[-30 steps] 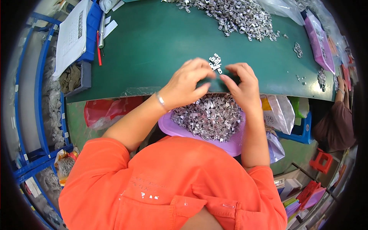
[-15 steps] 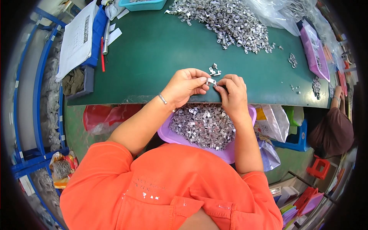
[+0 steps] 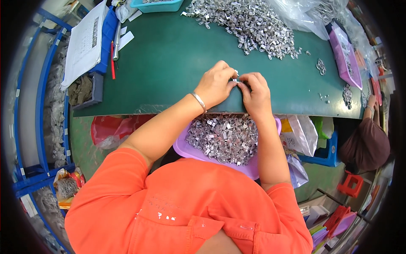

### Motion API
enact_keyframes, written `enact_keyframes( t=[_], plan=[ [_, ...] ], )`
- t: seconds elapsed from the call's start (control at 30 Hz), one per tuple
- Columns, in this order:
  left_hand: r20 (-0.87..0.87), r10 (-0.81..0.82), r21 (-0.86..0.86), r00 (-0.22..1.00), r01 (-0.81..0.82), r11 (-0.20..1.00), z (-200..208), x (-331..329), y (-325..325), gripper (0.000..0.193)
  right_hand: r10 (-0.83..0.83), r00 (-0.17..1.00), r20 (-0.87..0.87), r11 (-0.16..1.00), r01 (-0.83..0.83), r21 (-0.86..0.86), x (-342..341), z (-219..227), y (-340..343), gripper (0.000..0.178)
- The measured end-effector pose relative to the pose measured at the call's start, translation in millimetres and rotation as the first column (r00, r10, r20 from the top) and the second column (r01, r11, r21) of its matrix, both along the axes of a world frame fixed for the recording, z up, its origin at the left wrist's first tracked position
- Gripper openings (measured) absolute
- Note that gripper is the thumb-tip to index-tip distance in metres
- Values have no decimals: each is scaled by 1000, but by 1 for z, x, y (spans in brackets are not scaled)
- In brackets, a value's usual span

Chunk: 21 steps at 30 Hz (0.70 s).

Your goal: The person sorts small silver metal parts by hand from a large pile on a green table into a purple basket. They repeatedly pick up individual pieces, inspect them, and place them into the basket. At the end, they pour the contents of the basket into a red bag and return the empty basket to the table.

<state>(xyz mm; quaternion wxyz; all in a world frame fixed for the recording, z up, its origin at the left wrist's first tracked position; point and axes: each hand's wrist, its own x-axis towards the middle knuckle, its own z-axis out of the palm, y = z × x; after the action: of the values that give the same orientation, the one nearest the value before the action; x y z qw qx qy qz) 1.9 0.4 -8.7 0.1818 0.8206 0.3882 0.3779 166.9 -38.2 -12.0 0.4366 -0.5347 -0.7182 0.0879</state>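
My left hand (image 3: 216,84) and my right hand (image 3: 256,94) meet over the near part of the green table (image 3: 160,55). Thumb and fingers of each are pinched on a small silver metal clip (image 3: 235,80) between the fingertips, mostly covered by them. Whether it is one part or two fitted together is too small to tell. A few loose metal parts (image 3: 236,73) show just beyond the left fingertips, partly hidden by that hand. Below the table edge, between my forearms, a purple basin (image 3: 182,146) holds a heap of similar metal clips (image 3: 222,139).
A large heap of metal clips (image 3: 253,27) covers the table's far side. Pink basket (image 3: 344,59) and small chains of parts (image 3: 321,67) lie right. Papers (image 3: 86,42), a blue bin (image 3: 109,38) and red pen (image 3: 113,61) sit left. Another person (image 3: 366,146) works at far right.
My left hand has moved slightly forward and right and turned over, its back now up. The fingertips of both hands have come closer together around the metal clip.
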Motion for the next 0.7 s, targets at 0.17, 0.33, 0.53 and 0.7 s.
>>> enact_keyframes(
  t=[0.17,0.33,0.53,0.7],
  plan=[
    [260,134,-764,956,119,634,22,-10,-3,14,21,919,-393,861,-217,-460,23,20,-19,4],
    [614,387,-788,687,561,255,20,-26,-10,15,53,976,-211,985,-86,-152,0,23,11,10],
    [607,360,-793,708,571,212,29,-37,-19,13,-183,554,-812,783,-418,-461,7,16,21,14],
    [454,-40,-868,890,452,207,42,-44,-33,12,-238,397,-886,753,-501,-427,30,27,-9,15]
  ],
)
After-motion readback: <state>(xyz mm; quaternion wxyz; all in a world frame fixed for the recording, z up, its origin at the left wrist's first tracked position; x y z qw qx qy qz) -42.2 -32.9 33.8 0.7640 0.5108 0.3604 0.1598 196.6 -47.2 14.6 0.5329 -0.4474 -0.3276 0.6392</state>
